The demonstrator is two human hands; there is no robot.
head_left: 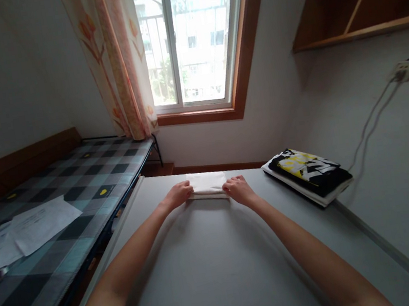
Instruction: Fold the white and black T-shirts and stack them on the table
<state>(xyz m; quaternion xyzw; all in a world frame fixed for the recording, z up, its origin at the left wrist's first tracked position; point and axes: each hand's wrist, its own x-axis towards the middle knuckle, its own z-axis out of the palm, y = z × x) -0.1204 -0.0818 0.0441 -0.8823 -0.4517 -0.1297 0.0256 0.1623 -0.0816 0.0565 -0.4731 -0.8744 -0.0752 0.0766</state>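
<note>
A white folded cloth (207,182) lies at the far end of the grey table (214,265), its layers showing along the near edge. My left hand (180,194) grips its left side, fingers closed on the edge. At the right side, my right hand (239,190) pinches the near corner in the same way. Both arms reach forward over the table. What kind of cloth item it is cannot be made out.
To the right, a stack of folded clothes (309,175), black, white and yellow on top, sits by the wall. A bed with a checked cover (59,191) and papers (41,225) stands at left. Behind the table is a window (193,35); a wooden shelf (363,29) hangs upper right.
</note>
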